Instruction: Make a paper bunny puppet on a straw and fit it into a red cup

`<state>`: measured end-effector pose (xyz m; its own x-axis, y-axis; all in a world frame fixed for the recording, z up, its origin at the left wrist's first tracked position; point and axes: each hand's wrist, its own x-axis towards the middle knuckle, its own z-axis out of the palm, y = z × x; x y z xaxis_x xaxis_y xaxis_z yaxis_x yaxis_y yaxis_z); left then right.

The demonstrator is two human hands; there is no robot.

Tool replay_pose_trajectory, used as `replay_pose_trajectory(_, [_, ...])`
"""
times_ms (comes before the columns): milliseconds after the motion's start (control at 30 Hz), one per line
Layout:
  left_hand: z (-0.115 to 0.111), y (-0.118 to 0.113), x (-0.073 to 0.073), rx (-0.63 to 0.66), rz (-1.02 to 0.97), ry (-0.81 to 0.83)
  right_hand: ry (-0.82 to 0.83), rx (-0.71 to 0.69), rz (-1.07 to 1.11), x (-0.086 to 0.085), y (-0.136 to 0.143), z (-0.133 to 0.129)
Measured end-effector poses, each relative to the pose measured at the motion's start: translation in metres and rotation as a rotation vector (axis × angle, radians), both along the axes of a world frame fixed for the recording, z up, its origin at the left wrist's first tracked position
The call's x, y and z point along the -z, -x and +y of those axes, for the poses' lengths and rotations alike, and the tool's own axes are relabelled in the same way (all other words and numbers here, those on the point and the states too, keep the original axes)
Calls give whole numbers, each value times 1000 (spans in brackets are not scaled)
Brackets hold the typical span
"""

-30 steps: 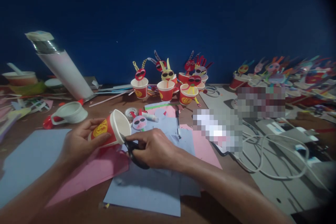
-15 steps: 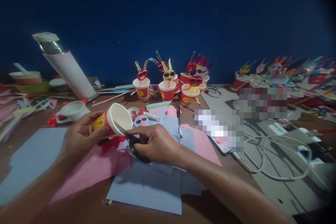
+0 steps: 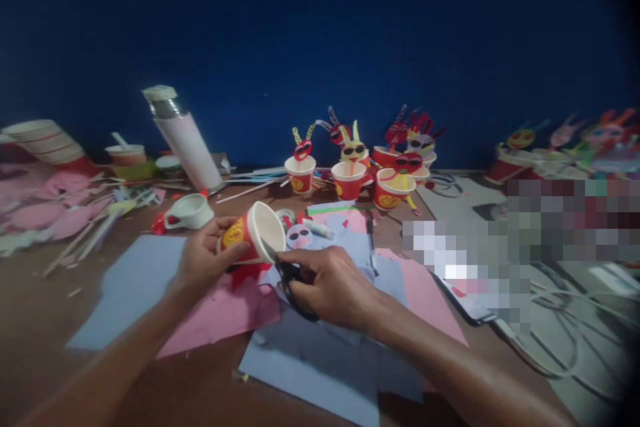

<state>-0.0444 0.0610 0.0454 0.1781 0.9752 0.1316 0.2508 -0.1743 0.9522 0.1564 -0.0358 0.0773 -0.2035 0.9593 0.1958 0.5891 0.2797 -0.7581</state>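
Observation:
My left hand [image 3: 207, 253] is wrapped round a red-and-yellow paper cup [image 3: 240, 235], tilted with its white mouth toward the right. In my right hand [image 3: 333, 287] is a pair of black-handled scissors [image 3: 293, 287], its blades reaching into the cup at the lower rim. Whether the paper wall is cut there I cannot tell. Beneath the hands lie pink paper [image 3: 220, 317] and light blue sheets [image 3: 315, 367]. Just behind the scissors rests a round paper face with sunglasses [image 3: 299, 235].
Several decorated cups [image 3: 349, 181] stand along the back. At left are a white cup with a handle [image 3: 191, 211], a tilted thermos [image 3: 185, 147] and a stack of paper cups [image 3: 47, 143]. A phone [image 3: 465, 300], a pen [image 3: 371, 243] and white cables [image 3: 565, 333] lie to the right.
The view has turned left, so everything sits further right in the picture. Both hands keep hold of the cup and scissors, with the blades still at the cup's rim.

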Motion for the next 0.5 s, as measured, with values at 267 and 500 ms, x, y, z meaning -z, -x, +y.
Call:
replay_pose_trajectory(267, [-1,3,6,94,-166,80,238,-37,233,8,1,4])
replay_pose_trajectory(500, [-4,-1,-1,19,-96,14,493,-63,708,21,1,15])
